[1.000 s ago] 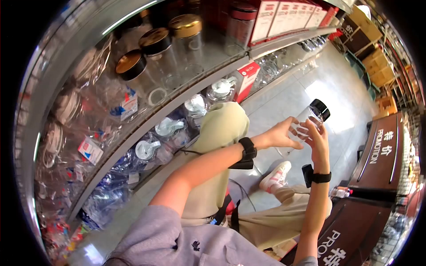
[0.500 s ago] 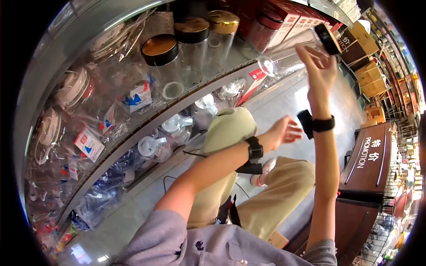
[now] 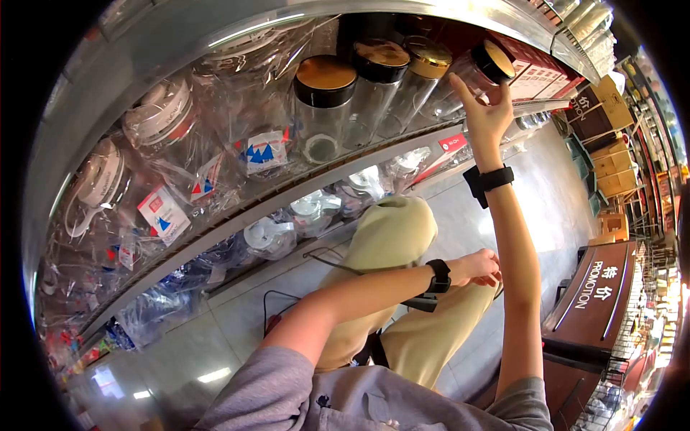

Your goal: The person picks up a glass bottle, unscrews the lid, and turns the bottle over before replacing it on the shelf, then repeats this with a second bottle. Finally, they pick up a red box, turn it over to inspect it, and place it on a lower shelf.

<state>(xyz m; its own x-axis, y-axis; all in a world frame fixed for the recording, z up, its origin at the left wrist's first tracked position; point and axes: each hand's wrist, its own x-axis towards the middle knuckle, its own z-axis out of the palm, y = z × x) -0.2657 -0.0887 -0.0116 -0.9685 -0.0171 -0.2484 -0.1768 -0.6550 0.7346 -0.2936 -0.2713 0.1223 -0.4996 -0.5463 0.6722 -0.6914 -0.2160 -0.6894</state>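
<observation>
My right hand [image 3: 491,118] is closed round a clear glass jar [image 3: 496,62] with a black lid and a gold-coloured top. Thumb and fingers grip it just below the lid, and the jar stands slightly tilted at the right end of the row on the shelf. Whether its base rests on the shelf is hard to make out. Beside it are a gold-lidded glass jar [image 3: 427,59] and two black-lidded ones, the nearer black-lidded jar [image 3: 323,86] being widest. My left hand [image 3: 477,267] hangs above my knee, fingers loosely bent and apart, with nothing in it.
Plastic-wrapped jugs [image 3: 162,118] with tags fill the left of the shelf [image 3: 287,176]. Red and white boxes [image 3: 528,72] stand behind the held jar. Lower down are more wrapped jugs [image 3: 269,235]. A brown promotion stand [image 3: 593,294] is at the right.
My right hand has brought the glass jar from out over the aisle to the left, to the shelf row beside the other jars. My left hand has dropped lower, and the view has shifted.
</observation>
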